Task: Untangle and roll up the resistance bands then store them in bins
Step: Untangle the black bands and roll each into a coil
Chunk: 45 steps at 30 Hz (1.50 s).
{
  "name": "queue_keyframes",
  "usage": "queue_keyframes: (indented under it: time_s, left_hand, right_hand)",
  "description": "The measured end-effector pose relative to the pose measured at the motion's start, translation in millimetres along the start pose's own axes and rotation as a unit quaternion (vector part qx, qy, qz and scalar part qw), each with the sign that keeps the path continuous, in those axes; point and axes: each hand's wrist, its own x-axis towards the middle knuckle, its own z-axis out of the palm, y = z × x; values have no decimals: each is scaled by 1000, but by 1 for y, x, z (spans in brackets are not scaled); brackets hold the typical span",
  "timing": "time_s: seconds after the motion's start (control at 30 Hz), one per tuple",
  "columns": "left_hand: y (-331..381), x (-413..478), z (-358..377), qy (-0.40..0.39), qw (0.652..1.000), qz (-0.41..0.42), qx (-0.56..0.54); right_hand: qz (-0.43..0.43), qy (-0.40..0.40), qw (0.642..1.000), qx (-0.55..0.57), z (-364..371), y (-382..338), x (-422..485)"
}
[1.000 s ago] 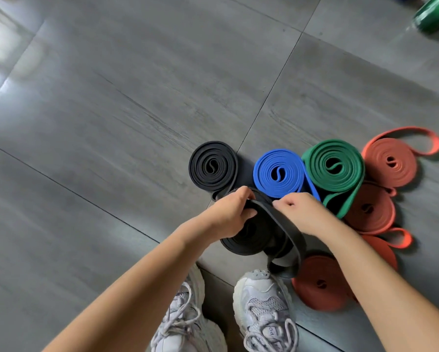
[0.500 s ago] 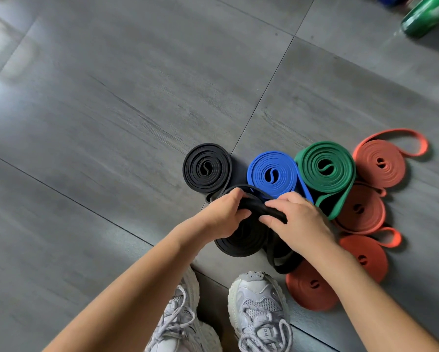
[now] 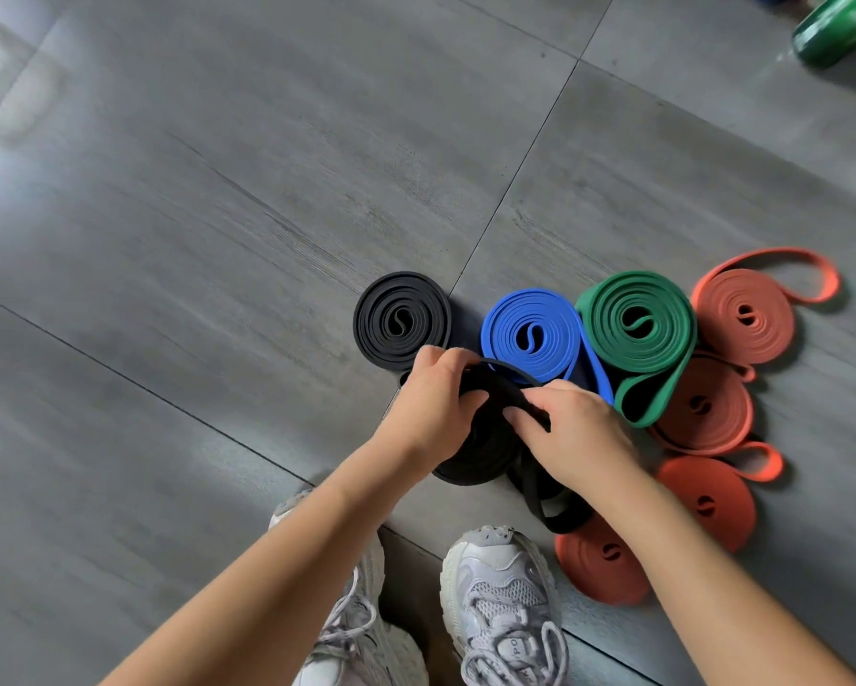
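While half-coiled, black band [image 3: 471,461] between fingers [image 3: 554,399].

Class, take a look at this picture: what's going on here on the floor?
A person is winding a black flat rubber resistance band into a coil over the grey tiled floor. The left hand grips the coil while the right hand pinches its loose strip. A finished black roll, a blue roll, a green roll and four orange-red rolls lie beside it. No bin is in view.

Two black rolls [image 3: 401,321] [image 3: 470,462]; one blue roll [image 3: 532,334]; one green roll [image 3: 636,321]; four orange rolls [image 3: 745,314] [image 3: 700,406] [image 3: 705,502] [image 3: 596,559]; two shoes [image 3: 505,586] [image 3: 351,641]
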Motion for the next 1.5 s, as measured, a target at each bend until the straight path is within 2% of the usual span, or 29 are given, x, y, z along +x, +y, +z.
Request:
queue_keyframes:
  time_s: [0.1, 0.17, 0.2, 0.27, 0.33, 0.4, 0.47, 0.53, 0.6, 0.63, 0.7, 0.77, 0.83, 0.97, 1.07, 1.17, 1.23, 1.3, 1.37, 1.43, 1.5]
  left_hand:
    - [-5, -13, -3, 111, 991, 70, 33]
    - [-13, -20, -3, 150, 988, 21, 3]
    - [-16, -23, -1, 136, 989, -37, -33]
    - [-21, -30, 10, 60, 982, -142, -113]
    - [-22, -35, 25, -4, 970, -180, -163]
    - [-24, -34, 36, -8, 959, -197, -205]
    - [-25, -30, 39, -3, 953, -208, -222]
    - [-25, -30, 40, 15, 946, -206, -249]
    - [-27, -34, 40, 60, 908, -241, -338]
    - [-26, -38, 39, 68, 873, -277, -396]
    - [-26, -41, 38, 38, 806, -331, -489]
    - [-29, -36, 34, 1, 774, -345, -532]
    - [-31, -28, 26, -20, 758, -348, -552]
    - [-26, -29, 25, -100, 783, -350, -505]
    - [-26, -33, 37, -53, 828, -348, -435]
    - [-27, -33, 35, 2, 857, -264, -442]
    - [-30, -37, 30, 10, 895, -220, -388]
    - [-35, -46, 23, 3, 936, -166, -309]
    - [-41, -52, 14, 1, 961, -112, -255]
    - [-46, -54, 3, 1, 980, -63, -190]
    - [-50, -56, -5, 6, 994, -7, -109]
  right_hand:
    - [26, 5, 999, -24, 1, -4, 2]
    - [28, 15, 999, -34, 3, -5, 2]
    - [29, 21, 999, -33, 4, -6, 2]
    - [32, 38, 998, -25, 6, -9, 1]
    - [26, 70, 997, -35, 4, -9, 3]
    - [-24, 86, 994, -64, -1, -11, 11]
    - [-108, 20, 990, -92, 0, -16, 20]
    - [-151, -51, 981, -106, 6, -23, 25]
    - [-134, -70, 984, -99, 10, -23, 26]
    - [-122, -64, 987, -80, 11, -21, 24]
    - [-109, -48, 992, -30, 13, -18, 20]
    - [-106, -37, 994, 3, 16, -19, 17]
    - [-90, -36, 995, 38, 17, -19, 18]
    - [-40, -43, 983, 176, 14, -17, 22]
    - [-32, -16, 971, 234, 20, -19, 15]
    - [-24, -4, 962, 273, 20, -18, 6]
    - [-54, -3, 975, 218, 10, -13, 4]
    - [-120, -28, 990, 65, -5, -9, 6]
    - [-187, -67, 977, -72, -16, -10, 11]
    - [-226, -94, 961, -125, -20, -14, 15]
    - [-256, -111, 952, -130, -18, -21, 15]
